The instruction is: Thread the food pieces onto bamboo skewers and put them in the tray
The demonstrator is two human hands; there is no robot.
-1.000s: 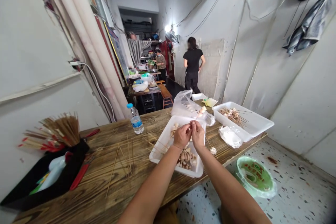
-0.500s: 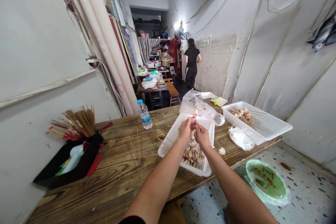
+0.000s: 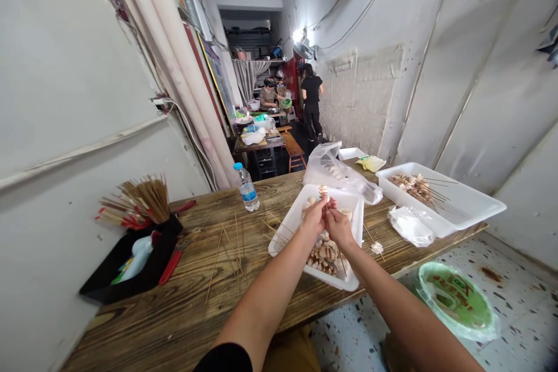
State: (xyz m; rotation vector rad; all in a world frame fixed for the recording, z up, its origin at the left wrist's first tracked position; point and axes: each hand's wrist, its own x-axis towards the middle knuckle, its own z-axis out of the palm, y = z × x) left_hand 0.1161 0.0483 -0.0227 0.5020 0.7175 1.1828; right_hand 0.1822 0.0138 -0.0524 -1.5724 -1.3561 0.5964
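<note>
My left hand (image 3: 317, 216) and my right hand (image 3: 339, 228) meet over a white tray (image 3: 358, 244). Pale food pieces (image 3: 323, 190) stick up above the left fingers, which are closed around a skewer (image 3: 343, 265) carrying them. The right fingers pinch the same skewer lower down, and its thin end slants out below that hand. Beneath, the tray holds a heap of pale, beige food pieces (image 3: 325, 253); their exact kind is hard to make out. Several bare bamboo sticks (image 3: 279, 225) lean over the tray's left rim.
A water bottle (image 3: 248, 189) stands left of the tray. Further left is a black box (image 3: 117, 289) with bundled sticks (image 3: 146, 200). To the right, another white tray (image 3: 466, 203) holds filled skewers (image 3: 416, 187). A green lined bin (image 3: 455, 299) stands on the floor. Two people are further back.
The view has shifted slightly, so the table things sit further right. Both hands remain together on the skewer. The person in black has walked further away; the other person at the back has turned.
</note>
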